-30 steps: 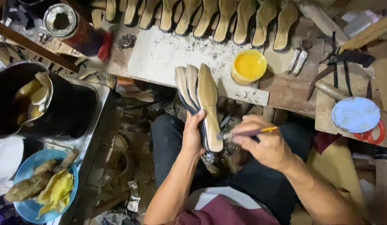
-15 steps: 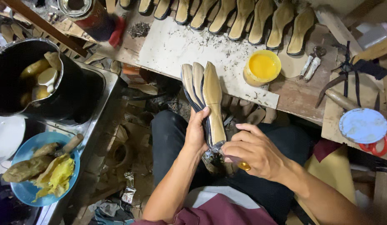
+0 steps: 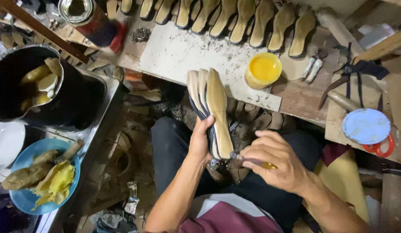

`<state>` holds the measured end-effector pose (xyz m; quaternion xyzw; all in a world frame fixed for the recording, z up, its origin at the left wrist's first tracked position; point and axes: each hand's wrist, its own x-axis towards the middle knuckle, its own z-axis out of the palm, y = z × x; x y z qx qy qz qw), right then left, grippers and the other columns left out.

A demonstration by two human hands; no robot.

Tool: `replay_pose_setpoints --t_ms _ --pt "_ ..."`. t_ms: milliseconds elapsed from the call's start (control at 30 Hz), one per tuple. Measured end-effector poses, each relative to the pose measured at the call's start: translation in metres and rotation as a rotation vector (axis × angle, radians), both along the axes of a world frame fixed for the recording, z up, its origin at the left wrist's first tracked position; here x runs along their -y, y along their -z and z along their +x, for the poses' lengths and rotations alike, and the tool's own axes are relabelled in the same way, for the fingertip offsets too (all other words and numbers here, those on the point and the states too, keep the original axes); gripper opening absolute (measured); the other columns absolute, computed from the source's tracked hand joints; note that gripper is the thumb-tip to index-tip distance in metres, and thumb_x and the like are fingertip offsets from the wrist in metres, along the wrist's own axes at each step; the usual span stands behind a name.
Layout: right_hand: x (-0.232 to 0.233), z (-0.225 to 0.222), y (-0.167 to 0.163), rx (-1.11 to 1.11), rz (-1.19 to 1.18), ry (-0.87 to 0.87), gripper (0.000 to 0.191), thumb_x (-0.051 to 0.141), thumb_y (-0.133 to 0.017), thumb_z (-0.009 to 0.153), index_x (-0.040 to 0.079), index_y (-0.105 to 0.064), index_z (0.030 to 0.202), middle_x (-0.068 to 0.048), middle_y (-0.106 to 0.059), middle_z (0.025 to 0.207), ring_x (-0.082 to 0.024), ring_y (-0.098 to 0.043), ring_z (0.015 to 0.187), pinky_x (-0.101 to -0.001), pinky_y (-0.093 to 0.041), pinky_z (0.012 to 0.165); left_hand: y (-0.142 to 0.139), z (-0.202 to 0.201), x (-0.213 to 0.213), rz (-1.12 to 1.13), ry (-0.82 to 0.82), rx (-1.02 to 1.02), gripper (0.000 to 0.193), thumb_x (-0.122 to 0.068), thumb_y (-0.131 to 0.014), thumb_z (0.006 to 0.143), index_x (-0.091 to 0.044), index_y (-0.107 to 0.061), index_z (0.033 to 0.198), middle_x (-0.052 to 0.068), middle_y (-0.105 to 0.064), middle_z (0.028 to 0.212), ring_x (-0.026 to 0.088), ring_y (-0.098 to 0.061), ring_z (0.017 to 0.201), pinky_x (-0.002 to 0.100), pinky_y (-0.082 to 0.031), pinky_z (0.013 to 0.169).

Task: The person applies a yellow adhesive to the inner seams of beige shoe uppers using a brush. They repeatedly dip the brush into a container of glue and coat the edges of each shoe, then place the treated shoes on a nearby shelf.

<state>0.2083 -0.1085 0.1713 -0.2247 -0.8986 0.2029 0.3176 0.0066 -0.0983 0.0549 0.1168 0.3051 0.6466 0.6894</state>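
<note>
- Tan, flat, sole-shaped shoe insoles with dark edging (image 3: 211, 112), three of them fanned like cards, stand upright over the person's lap, just off the near edge of the worn wooden workbench (image 3: 304, 97)
- Left hand (image 3: 200, 140) is wrapped around the lower half of the fan, thumb across the front; the grip looks narrow, so the outer pieces could slide apart or drop to the littered floor if the fingers loosen
- Right hand (image 3: 276, 162) is curled, pinching a thin brush with a yellow handle (image 3: 254, 162), its tip touching the heel end of the front insole; I cannot tell how loaded the bristles are, but excess glue could run onto the left fingers or stick the three pieces together
- One small round pot of yellow glue (image 3: 263, 69) sits near the near edge of the pale board (image 3: 187, 54) on the bench; a careless reach could tip it
- About nine more tan insoles in a row (image 3: 235, 17) lie along the bench's far edge
- One round pale-blue lid (image 3: 366, 126) at the bench's right end
- One black pot of cooked roots (image 3: 32, 86) and one blue plate with peelings (image 3: 23, 194) sit well apart at the left, where drips could reach food
</note>
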Motion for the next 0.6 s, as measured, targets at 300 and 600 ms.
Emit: replay_pose_setpoints --t_ms 300,600 --pt "-0.024 -0.009 0.023 -0.196 0.045 0.176 0.027 0.008 -0.082 0.083 0.008 -0.068 0.106 -0.005 -0.075 0.103 -0.023 -0.07 0.093 -0.0427 -0.054 0.093 0.001 0.008 0.027 0.001 0.173 0.014 0.065 -0.024 -0.061 0.089 -0.01 -0.043 0.15 0.009 -0.062 0.131 0.021 -0.063 0.113 0.037 -0.053 0.096" --pt "-0.055 -0.022 0.044 -0.349 -0.122 0.377 0.018 0.005 -0.073 0.094 0.006 -0.069 0.111 -0.008 -0.073 0.11 -0.028 -0.069 0.104 -0.0394 -0.056 0.095 0.037 -0.013 0.041 -0.055 0.286 -0.047 0.065 -0.026 -0.066 0.088 -0.005 -0.048 0.147 0.013 -0.065 0.122 0.024 -0.065 0.101 0.039 -0.056 0.086"
